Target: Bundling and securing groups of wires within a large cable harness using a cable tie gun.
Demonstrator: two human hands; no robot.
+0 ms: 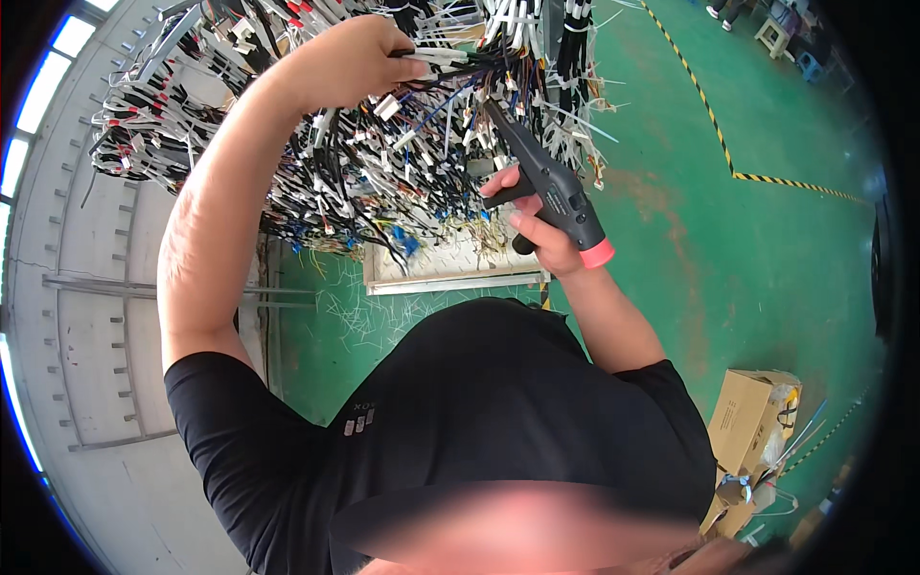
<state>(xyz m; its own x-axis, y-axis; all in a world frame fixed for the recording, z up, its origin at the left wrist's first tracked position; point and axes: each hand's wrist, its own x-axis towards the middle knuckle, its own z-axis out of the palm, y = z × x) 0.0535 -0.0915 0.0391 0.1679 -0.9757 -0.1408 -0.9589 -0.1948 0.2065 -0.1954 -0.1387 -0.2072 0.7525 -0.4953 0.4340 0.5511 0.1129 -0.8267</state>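
Observation:
My right hand [539, 230] is wrapped round the grip of a black cable tie gun [551, 180] with a red knob at its rear. Its narrow nose points up and to the left, close to a bundle of black and white wires [470, 63]. On the left, my left hand [356, 59] reaches over and pinches that bundle between thumb and fingers. White cable ties [518, 27] stand out from the wires nearby. Whether the gun's nose touches a tie is too small to tell.
A dense mass of hanging wire harnesses [383, 153] fills the rack ahead. Below it is a pale tray [450, 278], with clipped tie ends [359, 321] scattered on the green floor. A cardboard box [743, 407] stands at lower right; a stool [772, 38] is far right.

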